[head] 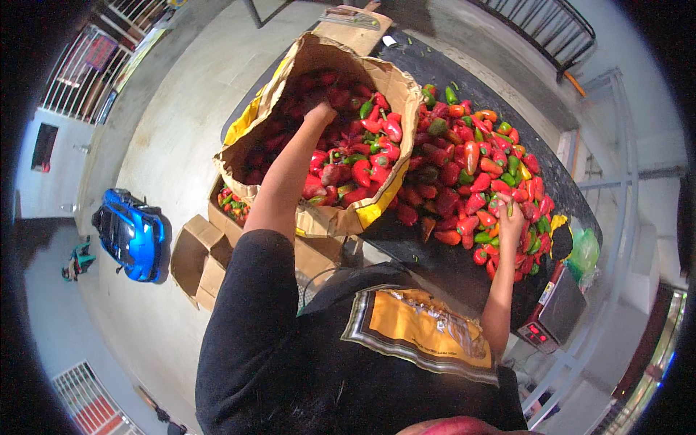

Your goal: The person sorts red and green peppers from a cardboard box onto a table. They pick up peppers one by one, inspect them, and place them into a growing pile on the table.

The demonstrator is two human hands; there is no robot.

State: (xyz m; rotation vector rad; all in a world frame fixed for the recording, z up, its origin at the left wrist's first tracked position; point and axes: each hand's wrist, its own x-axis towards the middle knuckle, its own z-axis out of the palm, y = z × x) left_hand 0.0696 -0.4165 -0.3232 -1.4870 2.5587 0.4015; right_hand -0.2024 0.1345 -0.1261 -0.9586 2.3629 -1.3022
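A large brown paper sack [325, 220] with yellow outer patches stands wide at its mouth, filled with mostly red peppers [361, 173] and a few green ones. My left hand [322, 112] reaches inside it; the fingers are hidden in shadow among the peppers. To the right, a big loose heap of red, green and orange peppers [471, 157] lies on a black tabletop [435, 266]. At the heap's near right part is my right hand [510, 209], its fingers closed around a small greenish piece that looks like a pepper.
Below the sack are cardboard boxes [204, 261], one holding small peppers [234, 205]. A digital scale [554, 315] with a lit display and a green plastic bag [583, 253] are at the right. A board [353, 30] lies beyond the sack; a blue toy car [130, 234] is on the floor.
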